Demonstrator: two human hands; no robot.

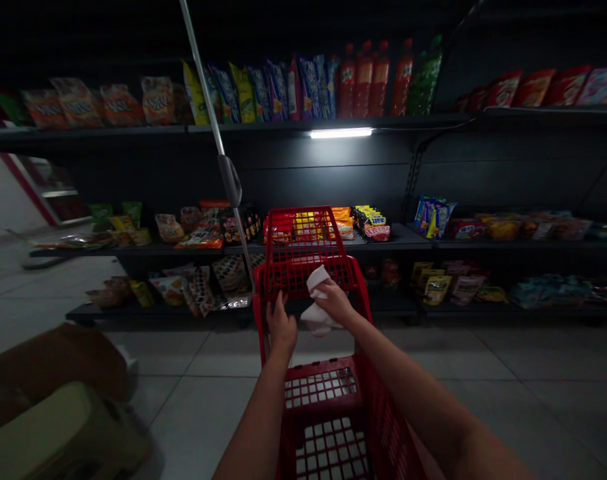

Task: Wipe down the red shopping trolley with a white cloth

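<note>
My right hand [334,302] is shut on a crumpled white cloth [317,312], which hangs in front of the far wall of a red plastic shopping cart [362,293]. My left hand [281,325] is raised inside the cart's opening, its fingers apart and nothing in them. It is close to the cart's left rim, but I cannot tell whether it touches. Both forearms reach forward over the cart's near end. The cart's lower grid shows below my wrists, partly hidden by my right forearm.
Dark store shelves [333,243] with snack packets stand just beyond the cart, with bottled drinks [371,81] on top. A metal pole [214,130] rises at the cart's left. Brown and beige soft objects [53,400] sit on the tiled floor [218,427] at lower left.
</note>
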